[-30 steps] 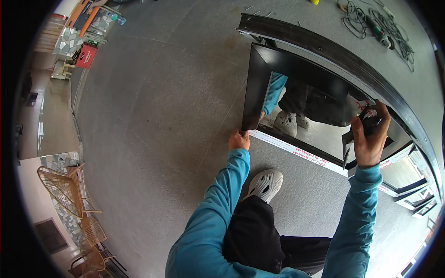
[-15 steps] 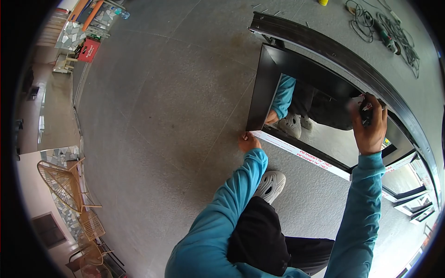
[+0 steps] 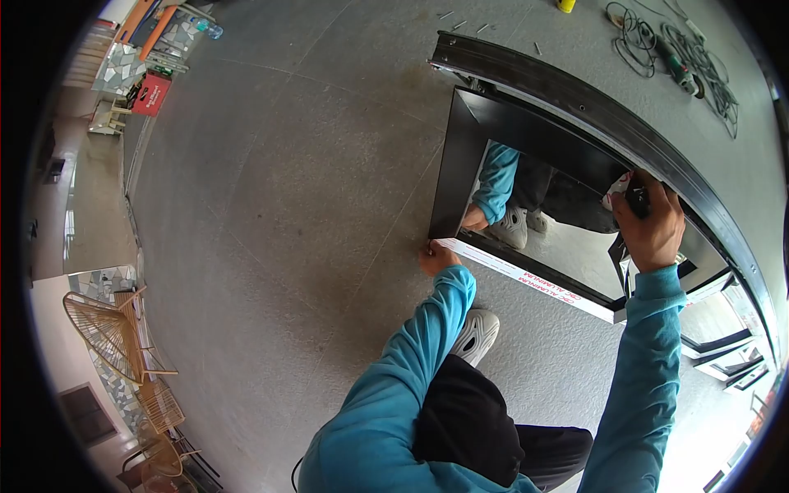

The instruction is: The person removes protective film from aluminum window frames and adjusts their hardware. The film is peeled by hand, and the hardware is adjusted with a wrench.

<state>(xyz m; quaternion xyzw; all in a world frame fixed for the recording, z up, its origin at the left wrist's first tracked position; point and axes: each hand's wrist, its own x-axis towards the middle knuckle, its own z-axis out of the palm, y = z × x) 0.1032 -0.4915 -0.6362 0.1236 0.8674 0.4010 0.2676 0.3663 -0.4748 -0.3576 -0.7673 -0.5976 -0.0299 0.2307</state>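
A black-framed window sash point(image 3: 567, 119) with mirror-like glass point(image 3: 567, 259) stands tilted out from a long dark outer frame point(image 3: 582, 108). White protective tape point(image 3: 526, 275) with red "CDC ALUMINUM" lettering runs along its near edge. My left hand point(image 3: 439, 259) is closed on the sash's lower left corner, fingers curled under. My right hand point(image 3: 653, 226) grips the sash at its upper right, thumb and fingers bent over the edge. A dark shape shows between that thumb and fingers; I cannot make out what it is. The glass reflects a blue sleeve, trousers and shoes.
A green angle grinder point(image 3: 680, 72) and coiled cables point(image 3: 633, 37) lie on the concrete floor point(image 3: 304, 205) at far right. Several small metal pieces lie beyond the frame. More window panels point(image 3: 723, 357) stand at right. A red crate point(image 3: 151, 94) and wicker chair point(image 3: 103, 329) are at left.
The sash, outer frame and left hand sit slightly further left and lower in view, along with a small camera shift. My right hand's fingers have bent closer over the sash. Both hands keep contact.
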